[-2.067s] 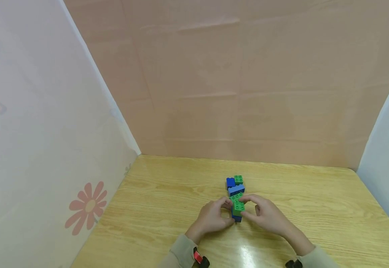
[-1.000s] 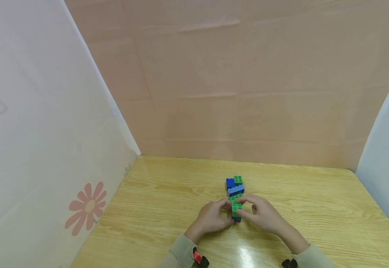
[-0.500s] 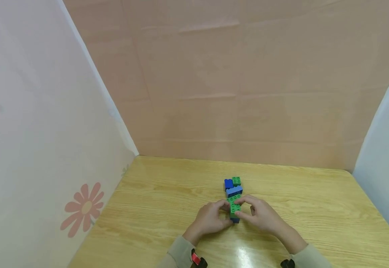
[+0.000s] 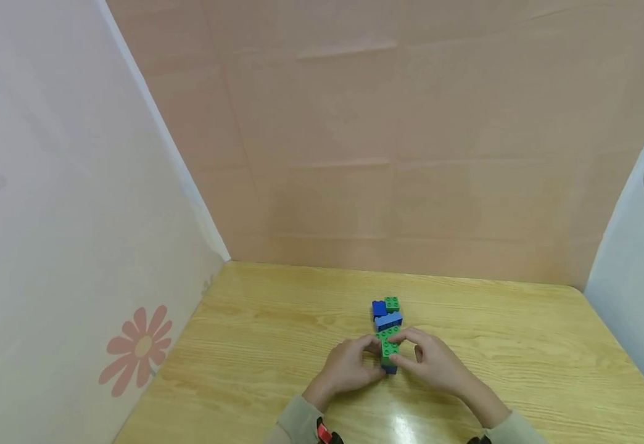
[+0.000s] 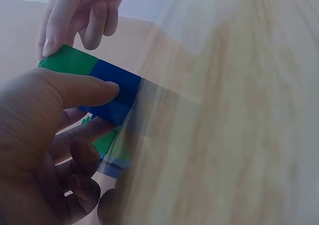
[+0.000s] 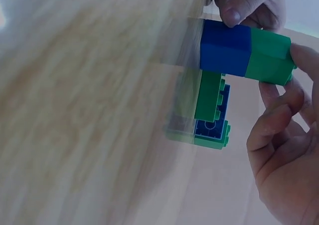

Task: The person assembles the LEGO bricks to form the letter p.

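A two-brick stack stands on the table: a green toy building brick on top of a dark blue brick. My left hand holds the blue brick, thumb on its near face and curled fingers on the far side. From the right, my right hand pinches the upper green brick between thumb and index finger. In both wrist views the two bricks sit flush, one above the other. Just behind the stack lies another green brick, partly covered by the stack and fingers in the head view.
Farther back, a lighter blue brick rests on its side, its hollow underside toward me. Behind it are a dark blue brick and a small green brick. A brown sheet rises at the table's far edge.
The upper green brick, set off to the right of the blue one at first, has shifted left and now sits in line on it. My right hand has moved slightly left with it.
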`<state>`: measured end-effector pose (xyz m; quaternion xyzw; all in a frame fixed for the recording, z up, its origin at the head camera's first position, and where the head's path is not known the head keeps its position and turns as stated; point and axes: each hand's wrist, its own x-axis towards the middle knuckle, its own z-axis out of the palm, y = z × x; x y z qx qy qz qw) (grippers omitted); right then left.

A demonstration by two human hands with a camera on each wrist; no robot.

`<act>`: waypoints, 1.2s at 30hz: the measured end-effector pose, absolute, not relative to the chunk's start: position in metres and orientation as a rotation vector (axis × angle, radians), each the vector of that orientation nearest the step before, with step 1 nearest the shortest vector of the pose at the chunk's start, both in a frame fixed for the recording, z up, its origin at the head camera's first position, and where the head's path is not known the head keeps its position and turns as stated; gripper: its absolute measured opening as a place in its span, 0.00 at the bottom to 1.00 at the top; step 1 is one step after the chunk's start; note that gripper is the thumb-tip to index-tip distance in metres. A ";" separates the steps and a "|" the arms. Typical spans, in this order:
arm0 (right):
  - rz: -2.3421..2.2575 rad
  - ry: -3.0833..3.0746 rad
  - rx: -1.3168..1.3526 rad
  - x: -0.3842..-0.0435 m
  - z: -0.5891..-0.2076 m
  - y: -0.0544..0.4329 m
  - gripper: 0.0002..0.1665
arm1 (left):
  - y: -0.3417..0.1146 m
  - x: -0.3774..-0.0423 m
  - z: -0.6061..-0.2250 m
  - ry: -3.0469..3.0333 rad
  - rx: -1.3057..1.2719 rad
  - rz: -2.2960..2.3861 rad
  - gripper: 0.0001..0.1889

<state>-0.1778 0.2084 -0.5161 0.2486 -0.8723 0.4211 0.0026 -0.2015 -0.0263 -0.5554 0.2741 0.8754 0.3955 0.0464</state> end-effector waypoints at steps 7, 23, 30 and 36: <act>1.402 -2.744 0.770 -0.183 -0.517 0.213 0.20 | -0.027 -0.199 -0.553 2.680 0.839 1.195 0.20; 1.400 -2.795 0.584 -0.217 -0.507 0.233 0.21 | -0.029 -0.197 -0.544 2.636 0.772 1.223 0.23; 1.354 -2.855 0.646 -0.228 -0.515 0.239 0.22 | -0.029 -0.197 -0.541 2.615 0.791 1.303 0.24; 1.325 -2.887 0.770 -0.232 -0.518 0.240 0.24 | -0.028 -0.196 -0.537 2.622 0.819 1.321 0.23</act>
